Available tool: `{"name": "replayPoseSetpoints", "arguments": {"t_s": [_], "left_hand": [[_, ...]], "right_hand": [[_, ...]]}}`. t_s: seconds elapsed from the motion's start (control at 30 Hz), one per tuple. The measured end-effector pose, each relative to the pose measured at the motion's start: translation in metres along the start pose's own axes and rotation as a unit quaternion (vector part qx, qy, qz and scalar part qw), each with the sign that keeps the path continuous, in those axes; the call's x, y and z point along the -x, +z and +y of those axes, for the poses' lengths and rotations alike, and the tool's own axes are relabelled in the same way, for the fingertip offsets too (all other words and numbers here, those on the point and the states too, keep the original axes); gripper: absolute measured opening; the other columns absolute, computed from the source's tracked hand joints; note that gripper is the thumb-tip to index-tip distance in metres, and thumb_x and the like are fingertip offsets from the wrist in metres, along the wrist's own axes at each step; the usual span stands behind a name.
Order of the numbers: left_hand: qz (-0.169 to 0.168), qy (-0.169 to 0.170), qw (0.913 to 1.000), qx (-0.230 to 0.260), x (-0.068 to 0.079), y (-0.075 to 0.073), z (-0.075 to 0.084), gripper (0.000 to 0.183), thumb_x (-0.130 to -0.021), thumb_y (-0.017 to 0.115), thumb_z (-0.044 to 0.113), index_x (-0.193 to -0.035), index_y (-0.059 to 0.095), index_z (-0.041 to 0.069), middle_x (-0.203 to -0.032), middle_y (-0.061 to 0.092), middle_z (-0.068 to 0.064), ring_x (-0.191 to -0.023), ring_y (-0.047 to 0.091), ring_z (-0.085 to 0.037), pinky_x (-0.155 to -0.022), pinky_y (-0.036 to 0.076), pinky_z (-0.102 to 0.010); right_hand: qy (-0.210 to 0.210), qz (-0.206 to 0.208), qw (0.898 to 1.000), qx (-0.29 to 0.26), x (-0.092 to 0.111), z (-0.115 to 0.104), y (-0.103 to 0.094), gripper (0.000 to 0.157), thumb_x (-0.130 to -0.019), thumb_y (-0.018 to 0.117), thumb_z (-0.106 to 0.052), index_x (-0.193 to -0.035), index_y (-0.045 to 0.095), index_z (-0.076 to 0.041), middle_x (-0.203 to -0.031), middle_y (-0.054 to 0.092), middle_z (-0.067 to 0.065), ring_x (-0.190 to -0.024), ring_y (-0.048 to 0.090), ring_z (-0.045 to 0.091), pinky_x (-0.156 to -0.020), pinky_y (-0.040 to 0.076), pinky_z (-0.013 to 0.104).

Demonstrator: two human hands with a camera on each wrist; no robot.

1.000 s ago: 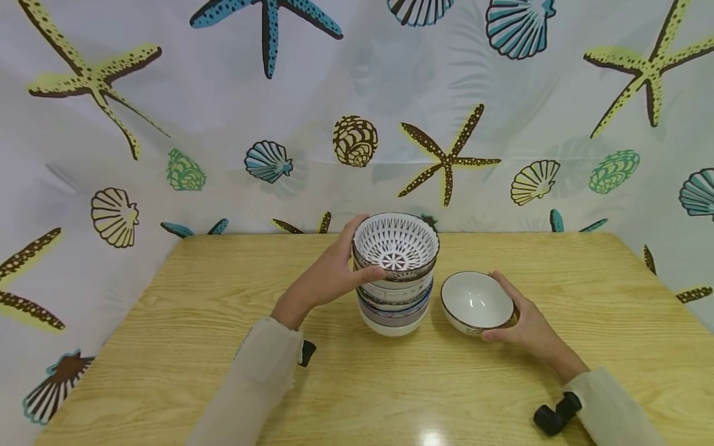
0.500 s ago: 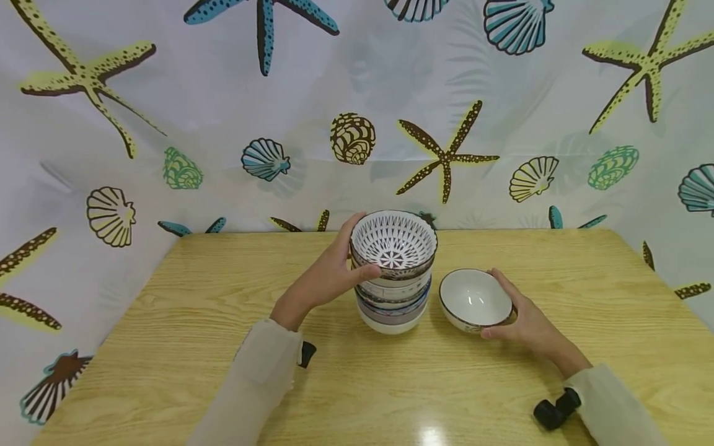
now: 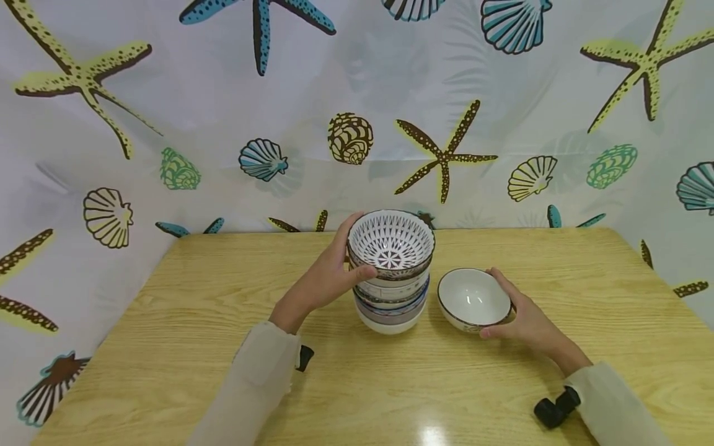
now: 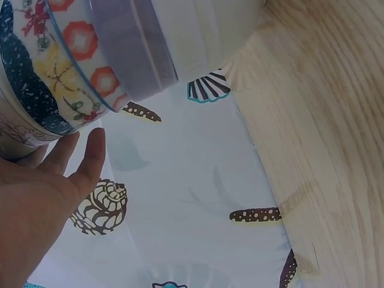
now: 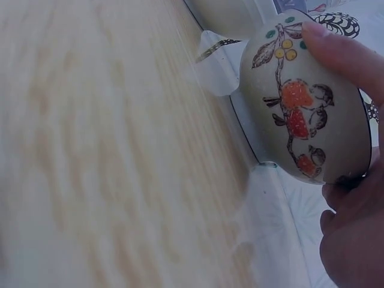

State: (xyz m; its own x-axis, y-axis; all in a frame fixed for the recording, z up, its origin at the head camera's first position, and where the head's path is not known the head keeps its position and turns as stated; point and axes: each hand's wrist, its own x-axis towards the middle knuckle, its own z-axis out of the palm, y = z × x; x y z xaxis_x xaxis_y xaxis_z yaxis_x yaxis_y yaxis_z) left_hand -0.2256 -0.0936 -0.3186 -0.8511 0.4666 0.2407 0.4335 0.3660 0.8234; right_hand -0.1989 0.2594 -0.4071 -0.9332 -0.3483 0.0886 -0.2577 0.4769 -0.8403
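A tall stack of nested bowls (image 3: 390,316) stands near the middle of the table, topped by a bowl with a brown-and-white petal pattern (image 3: 392,238). My left hand (image 3: 326,279) grips the upper part of the stack from its left side, thumb across the front. Seen from the left wrist, flowered and purple-grey bowls (image 4: 129,48) sit lower in the stack, beyond the fingertips. To the stack's right is a single white bowl with a dark rim (image 3: 474,298). My right hand (image 3: 527,322) holds it between thumb and fingers. Birds on a branch decorate its outside (image 5: 294,108).
The pale wooden table (image 3: 195,371) reaches back to a white cloth (image 3: 312,111) printed with starfish and shells. Black wrist devices (image 3: 552,412) sit by the sleeve cuffs. A narrow gap separates the single bowl from the stack.
The head view has shifted slightly, so everything appears a little further left. Both hands keep their holds, and the stack and single bowl stay in place.
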Motion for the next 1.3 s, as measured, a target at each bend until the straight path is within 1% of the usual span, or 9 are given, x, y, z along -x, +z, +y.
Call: {"name": "replayPoseSetpoints", "arguments": {"t_s": [0.23,0.33,0.43,0.67,0.97,1.2,1.3], "left_hand": [[0.005,-0.005,1.0,0.006,0.001,0.003,-0.002,0.126,-0.059,0.049,0.087,-0.154,0.003,0.019,-0.15,0.029,-0.017,-0.12,0.049,-0.033,-0.093,0.045,-0.048],[0.005,0.0,0.9999,0.014,0.001,0.003,-0.002,0.126,-0.059,0.049,0.087,-0.154,0.002,0.018,-0.151,0.028,-0.017,-0.12,0.049,-0.034,-0.092,0.046,-0.048],[0.003,0.006,0.9999,0.014,0.001,0.002,-0.001,0.126,-0.06,0.049,0.087,-0.154,0.002,0.016,-0.151,0.027,-0.018,-0.121,0.049,-0.035,-0.093,0.045,-0.048],[0.002,0.002,1.0,0.001,0.001,0.0,0.0,0.127,-0.059,0.049,0.088,-0.154,0.002,0.017,-0.151,0.028,-0.016,-0.122,0.048,-0.032,-0.094,0.043,-0.045],[-0.003,0.002,1.0,0.009,0.003,0.0,-0.001,0.126,-0.059,0.051,0.086,-0.153,0.003,0.017,-0.152,0.027,-0.015,-0.127,0.044,-0.033,-0.097,0.041,-0.048],[-0.01,0.007,0.9996,0.026,0.002,0.0,-0.002,0.124,-0.061,0.053,0.085,-0.153,0.004,0.019,-0.151,0.028,-0.013,-0.125,0.045,-0.031,-0.094,0.041,-0.044],[-0.009,0.005,0.9996,0.027,0.001,-0.001,-0.003,0.125,-0.06,0.053,0.085,-0.153,0.003,0.019,-0.151,0.028,-0.013,-0.124,0.045,-0.03,-0.093,0.041,-0.043]], "right_hand": [[0.007,0.003,1.0,-0.007,0.001,0.002,0.0,0.116,-0.07,0.085,-0.016,-0.153,0.005,-0.003,-0.158,0.014,0.022,-0.142,0.014,0.048,-0.107,0.016,0.069],[0.008,0.007,1.0,-0.006,0.0,0.002,0.0,0.115,-0.071,0.085,-0.017,-0.153,0.005,-0.004,-0.158,0.014,0.021,-0.142,0.015,0.047,-0.109,0.017,0.068],[0.011,0.009,1.0,-0.005,0.0,0.001,0.0,0.116,-0.071,0.085,-0.016,-0.153,0.005,-0.004,-0.158,0.014,0.021,-0.142,0.015,0.047,-0.109,0.016,0.067],[0.021,0.006,1.0,0.003,0.001,0.0,0.0,0.116,-0.07,0.085,-0.018,-0.153,0.005,-0.004,-0.158,0.014,0.021,-0.142,0.014,0.047,-0.109,0.017,0.067],[0.028,-0.002,0.999,0.015,0.0,-0.002,0.0,0.119,-0.068,0.087,-0.019,-0.153,0.006,-0.003,-0.158,0.013,0.023,-0.142,0.013,0.048,-0.108,0.016,0.069],[0.018,-0.006,0.999,0.026,0.0,-0.008,-0.006,0.118,-0.067,0.087,-0.018,-0.153,0.008,-0.004,-0.157,0.013,0.024,-0.141,0.014,0.049,-0.106,0.018,0.07],[0.017,-0.004,0.999,0.041,-0.002,-0.013,-0.009,0.117,-0.068,0.087,-0.021,-0.153,0.009,-0.006,-0.158,0.012,0.022,-0.142,0.013,0.048,-0.107,0.017,0.069]]}}
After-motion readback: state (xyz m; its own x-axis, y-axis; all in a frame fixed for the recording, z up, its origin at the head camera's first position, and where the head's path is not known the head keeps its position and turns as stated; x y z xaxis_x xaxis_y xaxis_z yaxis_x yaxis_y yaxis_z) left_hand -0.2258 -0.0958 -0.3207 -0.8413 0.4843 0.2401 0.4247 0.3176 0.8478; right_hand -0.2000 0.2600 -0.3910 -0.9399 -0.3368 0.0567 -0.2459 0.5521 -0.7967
